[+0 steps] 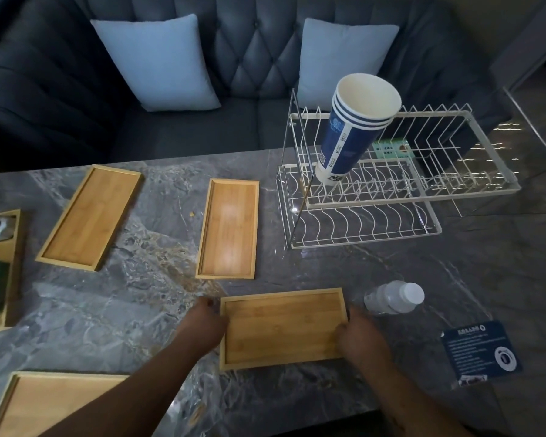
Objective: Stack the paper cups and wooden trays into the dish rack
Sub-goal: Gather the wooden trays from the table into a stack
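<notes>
- L hand (206,323) and R hand (358,337) curled on short ends of bamboo tray (282,328); grip depth unclear, tray appears flat on table.
- Dish rack (391,171) ahead-right of R hand; nested paper cups (350,127) lean in it.
- Risk: lifted tray could clip water bottle (394,297) just beyond R hand, or topple cups.

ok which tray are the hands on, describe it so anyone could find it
On the marble table, look at the near edge, left of the water bottle. The wooden tray there lies crosswise, and it alone has the left hand and right hand at its ends.
</notes>
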`<state>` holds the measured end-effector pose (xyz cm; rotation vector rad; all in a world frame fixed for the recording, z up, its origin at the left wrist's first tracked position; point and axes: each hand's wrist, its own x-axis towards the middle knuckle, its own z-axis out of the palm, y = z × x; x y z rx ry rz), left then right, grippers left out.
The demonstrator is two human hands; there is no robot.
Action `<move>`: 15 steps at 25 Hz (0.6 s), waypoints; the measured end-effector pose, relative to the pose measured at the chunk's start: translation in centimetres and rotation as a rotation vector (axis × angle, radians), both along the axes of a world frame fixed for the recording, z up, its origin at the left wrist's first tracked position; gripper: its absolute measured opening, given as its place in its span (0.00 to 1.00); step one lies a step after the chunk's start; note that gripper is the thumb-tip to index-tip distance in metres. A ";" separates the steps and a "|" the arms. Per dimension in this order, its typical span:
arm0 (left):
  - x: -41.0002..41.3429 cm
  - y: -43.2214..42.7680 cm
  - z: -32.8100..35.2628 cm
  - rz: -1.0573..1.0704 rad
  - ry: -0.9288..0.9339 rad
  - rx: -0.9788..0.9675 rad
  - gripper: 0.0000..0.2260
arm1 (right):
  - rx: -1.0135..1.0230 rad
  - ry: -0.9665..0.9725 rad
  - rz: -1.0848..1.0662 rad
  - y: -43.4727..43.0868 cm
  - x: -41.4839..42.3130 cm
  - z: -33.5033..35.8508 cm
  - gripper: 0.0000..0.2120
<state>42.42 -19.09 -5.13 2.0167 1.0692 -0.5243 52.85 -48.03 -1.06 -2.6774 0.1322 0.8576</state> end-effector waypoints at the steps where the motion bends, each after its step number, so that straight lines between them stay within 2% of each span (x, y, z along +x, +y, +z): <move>1: 0.3 0.3 0.5 -0.003 -0.022 0.041 0.22 | -0.023 -0.065 0.033 -0.1 -0.2 0.2 0.20; 4: 1.8 1.5 1.4 -0.147 -0.076 0.202 0.21 | -0.096 -0.203 0.183 0.5 -0.1 1.0 0.20; 6: 2.7 2.5 1.6 -0.267 -0.059 0.242 0.23 | -0.089 -0.159 0.246 1.7 0.5 1.8 0.15; 9: 3.6 4.0 1.3 -0.399 0.010 0.204 0.25 | -0.048 -0.048 0.336 3.7 1.1 2.6 0.10; 11: 3.6 5.1 1.2 -0.394 0.011 0.174 0.25 | -0.022 -0.026 0.381 5.2 1.2 2.9 0.09; 15: 2.2 7.7 1.3 -0.239 -0.032 0.128 0.20 | 0.047 -0.024 0.456 8.8 1.1 2.3 0.10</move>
